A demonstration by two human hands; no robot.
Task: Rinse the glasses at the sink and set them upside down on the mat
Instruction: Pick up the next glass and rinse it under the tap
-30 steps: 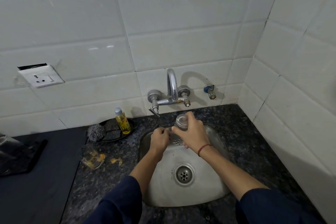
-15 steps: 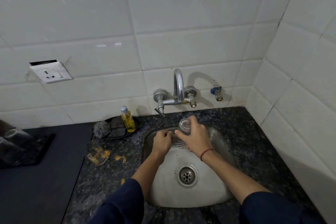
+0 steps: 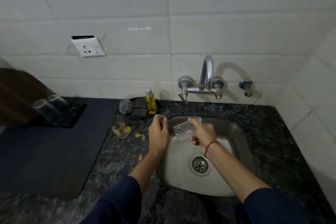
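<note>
My right hand (image 3: pixel 201 132) grips a clear glass (image 3: pixel 182 128), tipped on its side with its mouth toward the left, over the steel sink (image 3: pixel 234 132). My left hand (image 3: pixel 159 131) hovers just left of the glass at the sink's left rim, fingers loosely curled and holding nothing. Another glass (image 3: pixel 121 128), smeared with yellow residue, stands on the granite counter left of the sink. Two clear glasses (image 3: pixel 50 109) stand on the black mat (image 3: pixel 72 114) at the far left. No water stream is visible from the tap (image 3: pixel 206 76).
A black dish with a steel scrubber (image 3: pixel 126 106), sponges and a yellow soap bottle (image 3: pixel 151 102) sits behind the dirty glass. Yellow scraps (image 3: pixel 140 135) lie on the counter. A dark cloth (image 3: pixel 45 151) covers the counter's left. A wall socket (image 3: pixel 88 47) is above. The tiled wall closes the right side.
My left hand has come off the glass and drawn left. My right hand tipped the glass sideways and lowered it away from the tap. The view swung left, showing the mat.
</note>
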